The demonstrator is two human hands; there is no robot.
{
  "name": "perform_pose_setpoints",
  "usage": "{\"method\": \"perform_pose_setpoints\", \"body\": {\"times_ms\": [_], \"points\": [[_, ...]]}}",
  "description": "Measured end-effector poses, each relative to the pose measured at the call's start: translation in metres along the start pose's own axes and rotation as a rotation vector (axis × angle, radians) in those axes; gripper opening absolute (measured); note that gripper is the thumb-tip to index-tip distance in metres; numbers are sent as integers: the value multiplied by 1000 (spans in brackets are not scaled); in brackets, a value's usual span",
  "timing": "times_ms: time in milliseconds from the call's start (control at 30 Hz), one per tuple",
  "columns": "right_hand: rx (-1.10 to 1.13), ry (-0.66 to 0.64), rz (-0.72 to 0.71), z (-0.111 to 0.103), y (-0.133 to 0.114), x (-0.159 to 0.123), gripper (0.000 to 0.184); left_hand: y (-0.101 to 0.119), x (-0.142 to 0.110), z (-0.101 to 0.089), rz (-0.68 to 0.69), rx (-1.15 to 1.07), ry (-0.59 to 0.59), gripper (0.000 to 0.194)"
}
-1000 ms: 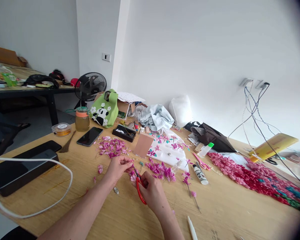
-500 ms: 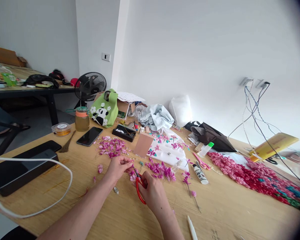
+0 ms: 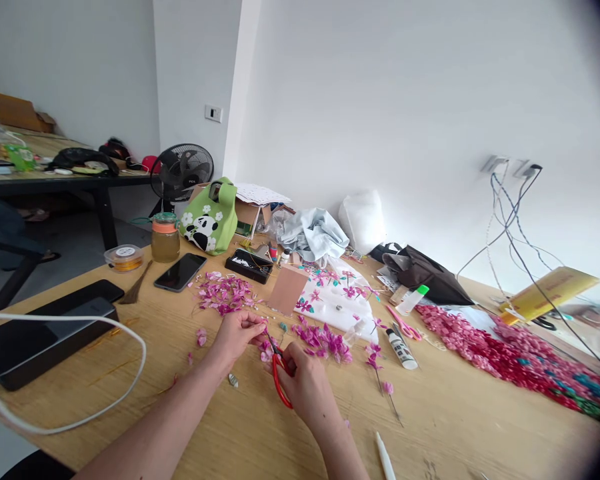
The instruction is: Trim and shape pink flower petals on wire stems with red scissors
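My right hand (image 3: 305, 383) is closed round a red-handled tool (image 3: 279, 379), scissors or pliers, whose tip points up toward my left hand. My left hand (image 3: 237, 335) pinches a small pink flower piece (image 3: 265, 333) right at that tip, just above the wooden table (image 3: 230, 427). Loose pink flowers lie around both hands: one pile (image 3: 223, 293) behind my left hand and another pile (image 3: 323, 340) to the right of the tool.
A black box (image 3: 35, 337) with a white cable (image 3: 125, 383) sits at left. A phone (image 3: 180, 272), jar (image 3: 165, 238), panda bag (image 3: 207, 223), fan (image 3: 181, 172), white foam board (image 3: 337, 300), glue tube (image 3: 401, 348), pink scissors (image 3: 404, 325) and a red bead mat (image 3: 510, 353) crowd the table.
Both hands hold almost the same pose; the view has shifted very slightly. A person's legs at far left have moved.
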State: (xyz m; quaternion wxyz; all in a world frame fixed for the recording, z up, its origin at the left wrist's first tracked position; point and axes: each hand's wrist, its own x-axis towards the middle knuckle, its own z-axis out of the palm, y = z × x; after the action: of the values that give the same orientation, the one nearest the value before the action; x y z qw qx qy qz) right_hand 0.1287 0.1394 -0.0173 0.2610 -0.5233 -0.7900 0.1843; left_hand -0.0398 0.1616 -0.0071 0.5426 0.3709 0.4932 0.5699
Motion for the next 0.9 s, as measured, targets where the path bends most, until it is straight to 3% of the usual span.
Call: {"method": "perform_pose_setpoints", "body": {"times_ms": [400, 900], "points": [[-41, 16, -35, -5, -2, -1, 19, 0, 0, 1, 1, 18, 2, 12], [-84, 17, -21, -4, -4, -2, 24, -2, 1, 0, 0, 26, -17, 13]]}}
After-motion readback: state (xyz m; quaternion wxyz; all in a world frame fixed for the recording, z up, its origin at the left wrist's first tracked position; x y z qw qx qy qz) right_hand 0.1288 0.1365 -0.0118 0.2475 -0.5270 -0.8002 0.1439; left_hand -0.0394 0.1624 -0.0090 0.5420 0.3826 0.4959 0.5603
